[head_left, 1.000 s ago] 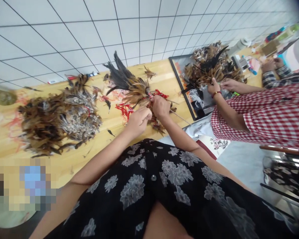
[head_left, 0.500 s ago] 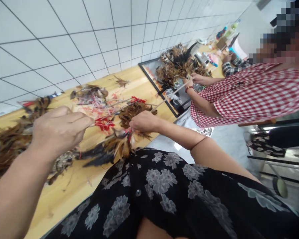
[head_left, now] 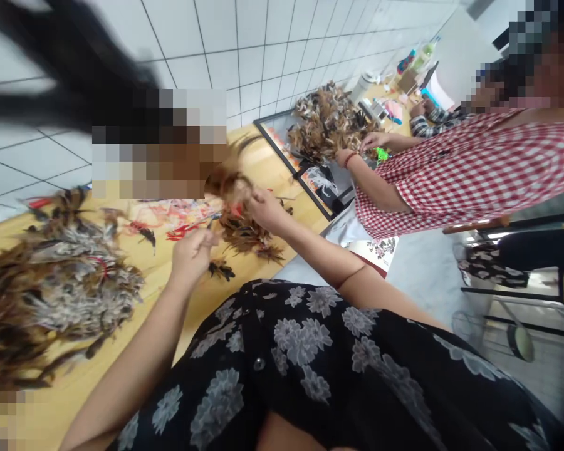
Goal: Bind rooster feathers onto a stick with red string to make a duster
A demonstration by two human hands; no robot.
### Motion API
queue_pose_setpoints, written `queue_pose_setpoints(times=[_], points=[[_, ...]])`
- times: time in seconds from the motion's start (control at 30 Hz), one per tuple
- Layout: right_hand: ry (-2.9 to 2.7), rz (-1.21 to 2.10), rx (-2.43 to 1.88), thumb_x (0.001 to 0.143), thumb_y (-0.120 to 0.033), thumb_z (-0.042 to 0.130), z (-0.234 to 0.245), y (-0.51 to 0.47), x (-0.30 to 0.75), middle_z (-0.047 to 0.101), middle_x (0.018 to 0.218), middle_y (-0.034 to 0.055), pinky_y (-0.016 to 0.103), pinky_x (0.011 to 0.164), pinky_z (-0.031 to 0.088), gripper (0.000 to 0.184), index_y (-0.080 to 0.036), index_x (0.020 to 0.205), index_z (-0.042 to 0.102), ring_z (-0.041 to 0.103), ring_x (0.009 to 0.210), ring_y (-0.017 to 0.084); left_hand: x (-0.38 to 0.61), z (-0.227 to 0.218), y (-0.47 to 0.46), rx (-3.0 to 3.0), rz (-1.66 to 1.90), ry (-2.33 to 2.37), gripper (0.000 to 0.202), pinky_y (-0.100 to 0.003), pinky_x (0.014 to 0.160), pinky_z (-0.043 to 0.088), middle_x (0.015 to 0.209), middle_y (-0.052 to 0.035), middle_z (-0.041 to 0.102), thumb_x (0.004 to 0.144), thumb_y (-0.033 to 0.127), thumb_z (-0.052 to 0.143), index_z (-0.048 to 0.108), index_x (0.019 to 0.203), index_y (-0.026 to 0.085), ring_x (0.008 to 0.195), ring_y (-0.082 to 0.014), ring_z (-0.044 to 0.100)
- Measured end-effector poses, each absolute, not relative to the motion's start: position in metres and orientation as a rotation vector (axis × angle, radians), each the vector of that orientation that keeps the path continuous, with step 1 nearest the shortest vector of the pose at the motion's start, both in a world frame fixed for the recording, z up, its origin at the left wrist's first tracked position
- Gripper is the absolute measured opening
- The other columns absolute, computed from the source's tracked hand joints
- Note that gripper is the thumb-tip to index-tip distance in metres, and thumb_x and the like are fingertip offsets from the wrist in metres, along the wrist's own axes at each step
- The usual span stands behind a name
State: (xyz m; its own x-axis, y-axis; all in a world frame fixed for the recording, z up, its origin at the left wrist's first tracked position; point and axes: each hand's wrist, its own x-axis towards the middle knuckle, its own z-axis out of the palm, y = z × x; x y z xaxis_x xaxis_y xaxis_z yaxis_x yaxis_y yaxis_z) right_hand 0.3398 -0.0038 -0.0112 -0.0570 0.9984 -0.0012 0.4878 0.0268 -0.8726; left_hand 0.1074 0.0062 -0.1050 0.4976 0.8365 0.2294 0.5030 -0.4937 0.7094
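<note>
Person's right hand is gripping feather bundle by base; bundle is pointing up-left above wooden table, black feathers blurring. Left hand is hovering lower, just beside red strips, fingers curling together; can't tell if pinching anything. Brown feather tuft is lying below right hand. Big feather heap is sitting left. Co-worker in checked shirt is working at feather pile.

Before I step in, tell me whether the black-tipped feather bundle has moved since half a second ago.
Yes, upward in the view: the feather bundle at the right hand was below the red strips; now it shows against the tiled wall.
</note>
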Motion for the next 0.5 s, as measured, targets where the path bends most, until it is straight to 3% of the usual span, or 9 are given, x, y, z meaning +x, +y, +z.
queue_pose_setpoints(times=[0.07,0.13,0.23,0.33,0.5], points=[[-1.466,0.869,-1.714,0.117,-0.028,0.037,-0.023,0.007,0.337,0.059,0.081,-0.001,0.022,0.079,0.044,0.039,-0.018,0.086,0.059,0.056,0.081,0.013,0.116,-0.101,-0.01,2.209,0.853,1.035,0.045,-0.035,0.072,0.053,0.074,-0.0045,0.069,0.113,0.039,0.043,0.065,0.077,0.022,0.073,-0.021,0.068],[-1.484,0.794,-1.9,0.118,-0.03,0.034,-0.029,0.015,0.333,0.066,0.087,0.0011,0.021,0.083,0.046,0.042,-0.017,0.092,0.064,0.062,0.088,0.014,0.126,-0.092,-0.02,2.282,0.977,0.944,0.037,-0.036,0.072,0.05,0.071,-0.0039,0.069,0.109,0.031,0.046,0.062,0.077,0.023,0.07,-0.0217,0.065],[-1.641,0.708,-2.135,0.12,-0.03,0.026,-0.032,0.021,0.322,0.077,0.111,0.0076,0.023,0.091,0.05,0.048,-0.016,0.116,0.072,0.072,0.107,0.018,0.139,-0.08,-0.025,2.397,1.066,0.863,0.031,-0.038,0.072,0.047,0.07,-0.0042,0.068,0.106,0.024,0.046,0.058,0.078,0.024,0.067,-0.0231,0.061],[-1.787,0.601,-2.333,0.12,-0.031,0.021,-0.035,0.02,0.313,0.08,0.125,0.0112,0.028,0.093,0.054,0.053,-0.019,0.136,0.07,0.076,0.118,0.024,0.142,-0.076,-0.02,2.461,1.012,0.939,0.03,-0.04,0.073,0.046,0.07,-0.0052,0.067,0.104,0.022,0.043,0.057,0.077,0.025,0.067,-0.0245,0.06],[-2.031,0.339,-2.396,0.118,-0.025,0.025,-0.044,0.013,0.312,0.078,0.135,0.0164,0.028,0.088,0.054,0.051,-0.019,0.138,0.072,0.077,0.115,0.025,0.129,-0.08,-0.013,2.488,0.99,1.025,0.025,-0.042,0.075,0.045,0.073,-0.0054,0.068,0.099,0.018,0.045,0.057,0.078,0.025,0.068,-0.0251,0.059]])
